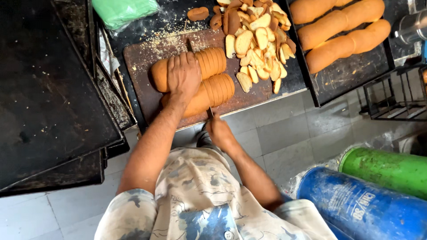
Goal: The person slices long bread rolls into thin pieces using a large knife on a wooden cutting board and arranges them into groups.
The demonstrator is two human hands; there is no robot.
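— Left hand (183, 73) first: where does it sit in the head view?

— It lies palm down, fingers spread and pressed over two brown loaves (195, 82) that rest side by side on the dark cutting board (138, 66). The hand is flat on them rather than curled round anything.

— And the right hand (219, 131)?

— It is lower, at the near edge of the board, fingers together and clamped on a knife handle. The knife (190, 46) runs away from the person, passing under the left hand; only its tip shows past the far loaf and a short piece shows near the grip.

— Which way do the loaves lie?

— Their long axis runs left to right across the board, tilted slightly up toward the right. The blade crosses that axis nearly square. The right-hand portion of each loaf is already in slices, standing packed together; the uncut ends point left, beyond the left hand.

— So which hand is nearer the loaves?

— The left, touching them. The right holds back at the board's edge, just beside the near loaf.

— What else is on the worktop (284, 84)?

— A heap of cut slices (258, 40) lies to the right of the board, and whole loaves on a dark tray (347, 71) sit further right, well apart.
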